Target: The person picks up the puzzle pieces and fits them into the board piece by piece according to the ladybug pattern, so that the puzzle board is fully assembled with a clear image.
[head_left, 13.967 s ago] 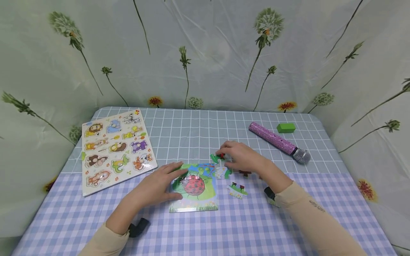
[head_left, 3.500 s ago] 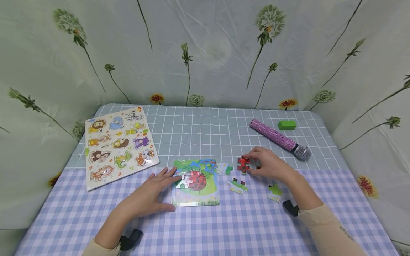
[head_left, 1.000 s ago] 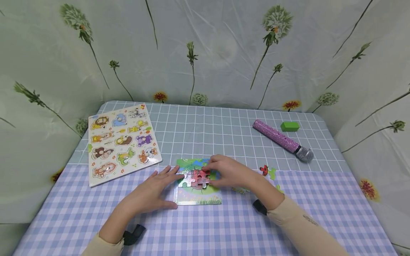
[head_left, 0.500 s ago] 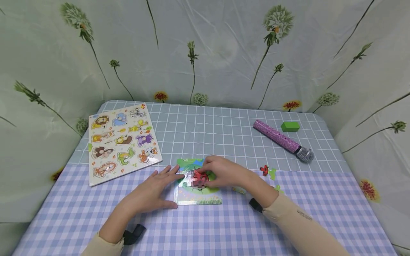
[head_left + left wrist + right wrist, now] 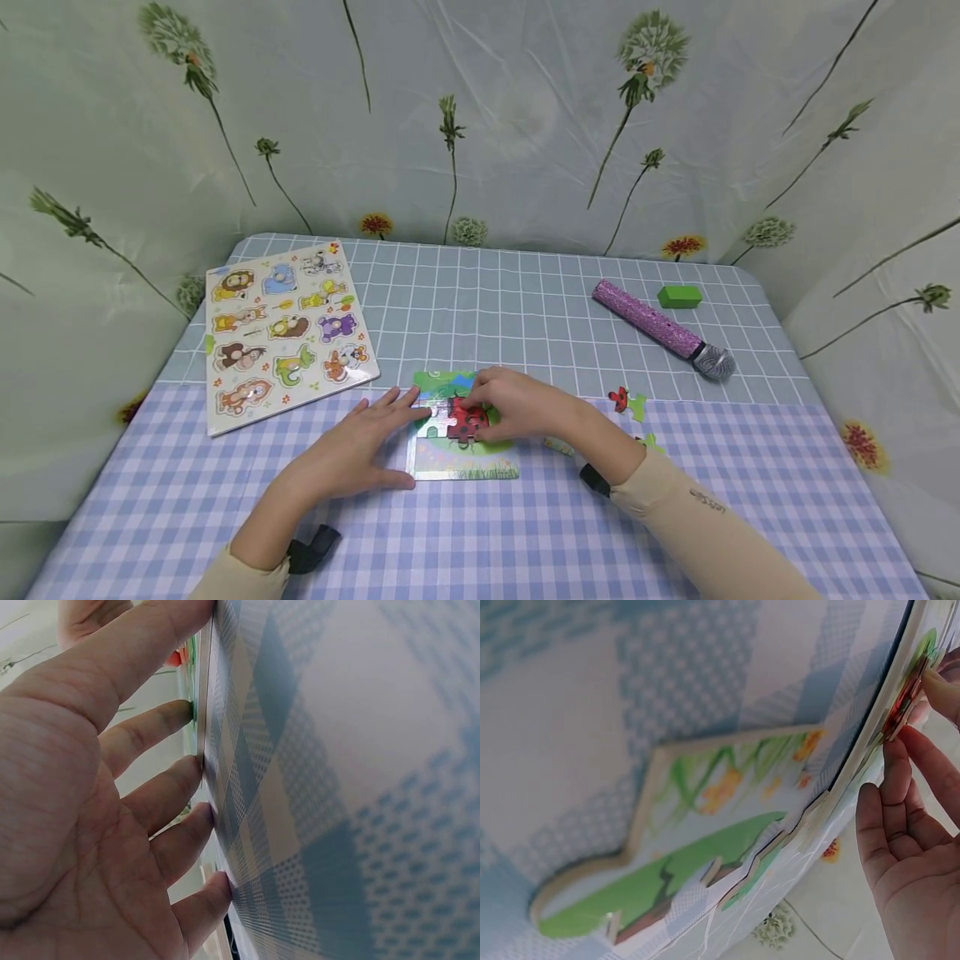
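A ladybug jigsaw board [image 5: 465, 467] lies in front of me. My left hand [image 5: 352, 454] rests along its left edge with the fingers spread; in the left wrist view the fingertips [image 5: 180, 712] meet the board's edge and the cloth. My right hand [image 5: 521, 406] is over the board, pinching a red spotted puzzle piece [image 5: 465, 422] between thumb and fingers. In the right wrist view that red piece [image 5: 906, 697] sits low against the board. Pale jigsaw pieces [image 5: 432, 423] lie left of it. My right hand hides the board's upper right part.
Loose jigsaw pieces lie right of the board: a red and green one [image 5: 637, 407], a green one [image 5: 649, 441] and one partly under my wrist [image 5: 558, 447]. An animal peg puzzle [image 5: 285, 337] lies at the left. A glittery microphone [image 5: 652, 321] and green block [image 5: 679, 297] stand behind right.
My right hand picked up the red spotted piece from right of the board and carried it left onto the board. During the last second it shifted slightly left. My left hand stays by the edge.
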`<state>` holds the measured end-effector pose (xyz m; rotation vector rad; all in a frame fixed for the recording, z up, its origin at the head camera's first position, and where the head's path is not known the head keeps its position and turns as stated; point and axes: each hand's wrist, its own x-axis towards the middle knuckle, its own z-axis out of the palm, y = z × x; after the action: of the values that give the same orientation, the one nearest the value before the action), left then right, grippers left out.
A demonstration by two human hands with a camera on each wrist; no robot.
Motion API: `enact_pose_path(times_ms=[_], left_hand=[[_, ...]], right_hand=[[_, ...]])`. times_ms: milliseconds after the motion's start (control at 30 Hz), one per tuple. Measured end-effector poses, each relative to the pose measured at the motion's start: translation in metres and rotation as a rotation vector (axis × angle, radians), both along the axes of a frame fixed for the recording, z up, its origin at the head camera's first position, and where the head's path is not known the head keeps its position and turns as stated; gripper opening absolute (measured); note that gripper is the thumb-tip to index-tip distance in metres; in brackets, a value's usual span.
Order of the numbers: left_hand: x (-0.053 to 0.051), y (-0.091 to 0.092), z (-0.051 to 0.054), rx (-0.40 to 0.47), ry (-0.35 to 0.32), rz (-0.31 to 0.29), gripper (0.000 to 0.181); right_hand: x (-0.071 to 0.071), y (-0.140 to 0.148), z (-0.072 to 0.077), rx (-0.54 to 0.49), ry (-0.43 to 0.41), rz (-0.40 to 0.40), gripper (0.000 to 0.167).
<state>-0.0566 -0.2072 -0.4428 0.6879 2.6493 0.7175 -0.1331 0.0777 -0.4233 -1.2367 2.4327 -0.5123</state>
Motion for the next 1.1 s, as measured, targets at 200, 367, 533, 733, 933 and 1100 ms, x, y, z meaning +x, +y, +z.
enact_pose_path(times_ms=[200, 367, 533, 733, 933, 1100], left_hand=[[0.0, -0.0002, 0.0003, -0.003, 0.007, -0.004, 0.088], [0.0002, -0.0002, 0.0006, -0.002, 0.011, -0.006, 0.088], [0.0007, -0.0004, 0.0006, -0.002, 0.011, -0.005, 0.088], [0.0006, -0.0004, -0.0001, 0.002, 0.006, -0.005, 0.088], [0.0008, -0.0002, 0.0, 0.005, 0.01, -0.005, 0.088], [0.0011, -0.0002, 0.0004, 0.006, 0.01, -0.006, 0.088]], right_hand=[[0.0013, -0.0016, 0.0017, 0.003, -0.001, -0.012, 0.04], [0.0022, -0.0027, 0.002, 0.013, 0.019, -0.008, 0.041], [0.0024, -0.0028, 0.0012, 0.007, 0.029, -0.002, 0.04], [0.0024, -0.0029, -0.0004, -0.001, 0.045, 0.004, 0.038], [0.0024, -0.0043, -0.0029, 0.015, 0.094, 0.02, 0.038], [0.0028, -0.0042, -0.0034, 0.01, 0.131, 0.044, 0.039]])
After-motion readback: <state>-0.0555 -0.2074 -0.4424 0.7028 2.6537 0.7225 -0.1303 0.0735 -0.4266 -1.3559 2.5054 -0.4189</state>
